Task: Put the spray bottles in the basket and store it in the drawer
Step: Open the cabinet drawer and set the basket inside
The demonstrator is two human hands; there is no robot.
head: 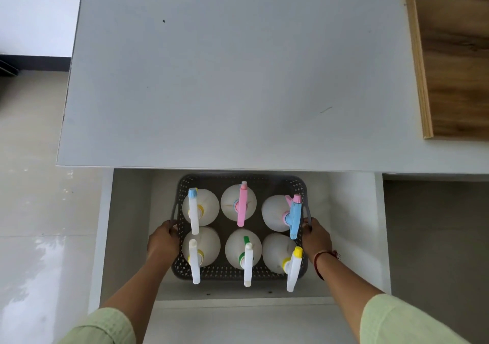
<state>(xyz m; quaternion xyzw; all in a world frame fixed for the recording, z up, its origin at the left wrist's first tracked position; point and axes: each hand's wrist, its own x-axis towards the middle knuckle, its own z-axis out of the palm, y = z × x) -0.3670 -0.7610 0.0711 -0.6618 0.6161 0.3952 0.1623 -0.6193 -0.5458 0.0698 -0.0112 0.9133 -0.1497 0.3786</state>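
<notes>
A grey perforated basket [227,272] sits inside the open white drawer [127,227] below the tabletop. Several white spray bottles stand upright in it in two rows, among them one with a pink trigger [242,206], one with a blue trigger [295,215] and one with a green collar [247,256]. My left hand [162,240] grips the basket's left handle. My right hand [316,239] grips its right handle. The basket's far rim lies under the tabletop's front edge.
The grey tabletop [238,79] overhangs the back of the drawer. A wooden board [455,52] lies at the tabletop's right. The drawer's front panel [251,322] is nearest me. Glossy tiled floor [34,211] is to the left.
</notes>
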